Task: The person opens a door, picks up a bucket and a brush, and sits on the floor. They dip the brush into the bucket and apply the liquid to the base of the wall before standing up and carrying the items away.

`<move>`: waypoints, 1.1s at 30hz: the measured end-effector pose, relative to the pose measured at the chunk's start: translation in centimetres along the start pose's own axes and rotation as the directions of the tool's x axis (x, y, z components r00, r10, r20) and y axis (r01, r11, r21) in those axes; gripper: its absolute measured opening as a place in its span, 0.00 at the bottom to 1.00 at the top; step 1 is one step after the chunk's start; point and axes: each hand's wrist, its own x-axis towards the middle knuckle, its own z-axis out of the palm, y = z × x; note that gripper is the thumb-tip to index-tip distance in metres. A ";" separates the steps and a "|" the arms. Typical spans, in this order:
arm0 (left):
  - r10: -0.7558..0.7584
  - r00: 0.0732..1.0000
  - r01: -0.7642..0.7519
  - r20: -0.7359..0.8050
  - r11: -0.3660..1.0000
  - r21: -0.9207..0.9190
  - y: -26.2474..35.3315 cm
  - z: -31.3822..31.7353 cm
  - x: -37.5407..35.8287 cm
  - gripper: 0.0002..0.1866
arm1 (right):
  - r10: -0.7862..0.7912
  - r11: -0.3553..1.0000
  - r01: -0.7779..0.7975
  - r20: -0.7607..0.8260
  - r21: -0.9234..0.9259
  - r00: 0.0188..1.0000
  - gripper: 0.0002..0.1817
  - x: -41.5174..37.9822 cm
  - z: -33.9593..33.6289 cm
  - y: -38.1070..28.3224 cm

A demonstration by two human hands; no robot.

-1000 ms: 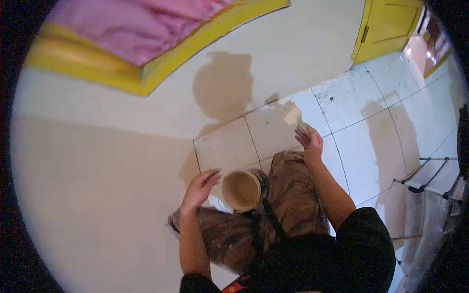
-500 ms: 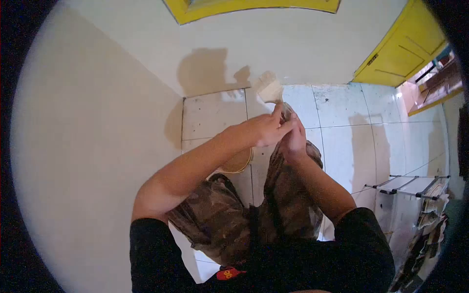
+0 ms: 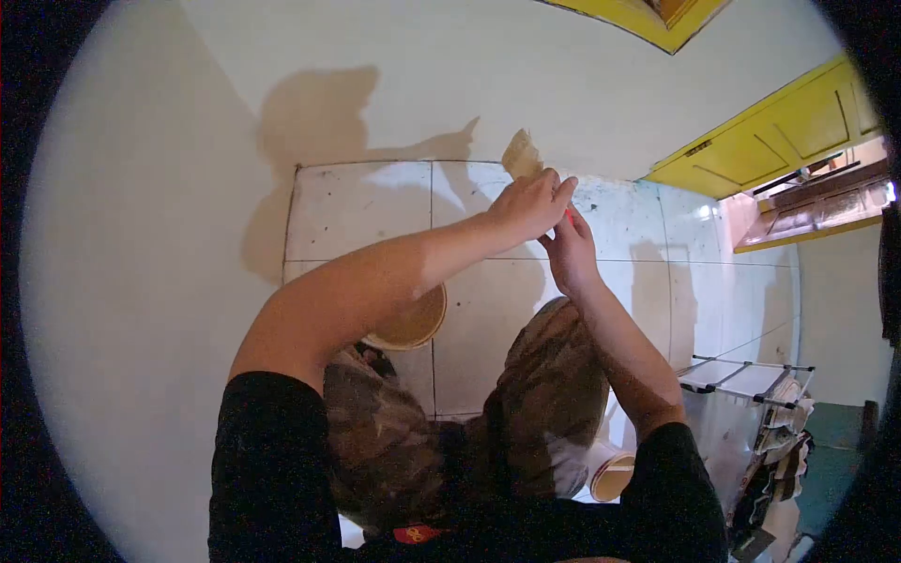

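Note:
A wide, flat paintbrush [image 3: 522, 156] with a cream-coloured head points up and away from me, close to the foot of the wall. My left hand [image 3: 533, 205] is closed around it just below the head, its thumb sticking out to the right. Just below and to the right, my right hand [image 3: 572, 251] is closed at the lower end, where a bit of red shows. Most of the handle is hidden by my fingers. Under my left forearm stands a round bucket [image 3: 410, 324] with tan content, partly covered by the arm.
The pale wall [image 3: 422, 94] meets a spotted white tile floor [image 3: 361, 216]. A yellow door [image 3: 779, 131] stands at the right. Near my right elbow are a rack [image 3: 746, 380] and a second round container [image 3: 612, 476]. My bent knees are below my arms.
My view has shifted to the right, so the wall corner and bucket appear further left. Both hands are still on the paintbrush; my left hand has moved up closer to its head, which has turned.

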 end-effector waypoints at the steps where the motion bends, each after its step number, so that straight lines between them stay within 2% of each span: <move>1: 0.026 0.999 -0.028 -0.033 0.999 -0.047 -1.0 0.7 0.4 0.27 | 0.039 0.999 -0.039 0.010 0.014 0.999 0.21 0.1 0.0 -0.5; 2: 0.029 0.999 -0.031 -0.034 0.997 -0.072 -1.2 0.8 0.4 0.27 | 0.044 0.999 -0.044 -0.002 -0.008 0.999 0.21 0.6 -0.2 -0.5; 4: 0.020 0.992 -0.022 -0.123 1.000 -0.020 -1.9 0.7 -0.1 0.25 | 0.165 0.972 -0.198 0.233 0.127 0.958 0.25 1.4 -0.9 -0.2; 5: 0.021 0.990 -0.030 -0.140 0.997 -0.065 -3.2 1.4 0.1 0.23 | 0.234 0.958 -0.263 0.221 0.113 0.947 0.29 1.8 -1.2 0.2; 6: 0.011 0.992 -0.023 -0.123 0.995 -0.094 -4.2 1.7 -0.2 0.23 | 0.254 0.955 -0.277 0.193 0.105 0.948 0.29 1.8 -0.7 0.1; 8: -0.004 0.994 -0.001 -0.113 0.999 -0.041 -5.7 1.6 0.3 0.21 | 0.453 0.827 -0.516 0.281 0.221 0.846 0.31 3.2 0.5 -1.9; 9: 0.036 0.993 -0.049 -0.114 0.992 -0.117 -6.2 1.3 0.6 0.19 | 0.511 0.816 -0.544 0.199 0.195 0.836 0.31 3.9 1.3 -2.8; 10: 0.047 0.992 -0.064 -0.119 0.988 -0.139 -6.7 1.3 0.9 0.19 | 0.566 0.812 -0.578 0.127 0.079 0.814 0.31 5.0 1.4 -3.4; 12: 0.237 0.964 -0.227 -0.122 0.970 0.088 -8.0 1.8 1.8 0.18 | 0.595 0.798 -0.591 -0.002 -0.116 0.804 0.28 7.8 0.1 -2.3; 13: 0.254 0.961 -0.244 -0.110 0.965 0.098 -8.7 2.2 2.2 0.18 | 0.562 0.820 -0.554 0.018 -0.144 0.827 0.25 9.1 -0.8 -1.0; 15: 0.164 0.985 -0.159 -0.049 0.984 0.085 -9.2 1.8 2.3 0.19 | 0.539 0.838 -0.533 0.023 -0.115 0.842 0.18 10.9 -2.3 2.2; 16: 0.169 0.986 -0.168 -0.001 0.980 0.105 -9.6 2.1 2.3 0.19 | 0.532 0.846 -0.530 0.021 -0.063 0.847 0.18 11.5 -3.3 3.7; 18: 0.045 0.997 -0.056 0.064 0.984 0.171 -11.3 2.8 2.5 0.19 | 0.548 0.836 -0.548 0.028 -0.022 0.836 0.17 12.3 -3.9 6.0; 20: 0.054 0.986 -0.089 0.157 0.971 0.223 -14.0 4.5 1.7 0.19 | 0.536 0.844 -0.537 0.044 0.015 0.843 0.16 12.2 -4.7 8.3; 22: -0.062 0.965 -0.023 0.254 0.948 0.317 -15.3 5.5 1.4 0.19 | 0.543 0.839 -0.537 0.072 -0.094 0.836 0.16 13.1 -6.0 11.0; 23: -0.057 0.961 -0.036 0.269 0.945 0.326 -16.0 5.9 1.7 0.19 | 0.553 0.833 -0.553 -0.006 -0.017 0.833 0.16 12.7 -5.1 10.7; 24: -0.028 0.964 -0.062 0.265 0.943 0.328 -16.6 6.3 1.8 0.19 | 0.548 0.836 -0.548 -0.002 -0.006 0.836 0.16 12.5 -5.2 11.0; 26: -0.017 0.970 -0.069 0.242 0.938 0.340 -16.9 6.2 1.9 0.19 | 0.581 0.807 -0.586 0.084 0.072 0.810 0.16 13.0 -5.1 11.1; 27: -0.089 0.960 -0.016 0.264 0.928 0.371 -16.1 6.1 1.7 0.20 | 0.591 0.799 -0.598 0.101 0.066 0.801 0.16 13.2 -5.2 11.6; 29: -0.167 0.946 0.043 0.278 0.914 0.403 -14.7 5.5 1.4 0.21 | 0.506 0.862 -0.503 0.126 -0.059 0.853 0.16 14.3 -6.7 12.8; 30: -0.112 0.935 -0.036 0.335 0.913 0.406 -14.3 5.1 1.2 0.22 | 0.511 0.860 -0.507 0.133 -0.061 0.849 0.16 15.2 -7.8 13.4; 31: -0.058 0.918 -0.116 0.392 0.907 0.406 -14.1 5.0 1.2 0.23 | 0.447 0.881 -0.428 0.056 -0.200 0.893 0.16 16.4 -9.1 14.0; 32: -0.070 0.918 -0.104 0.390 0.907 0.409 -14.6 4.7 1.2 0.23 | 0.370 0.873 -0.352 -0.010 -0.339 0.929 0.16 17.5 -10.2 14.3; 33: -0.067 0.893 -0.131 0.445 0.907 0.399 -15.7 4.1 1.2 0.23 | 0.287 0.803 -0.298 -0.104 -0.516 0.952 0.16 18.3 -11.1 14.2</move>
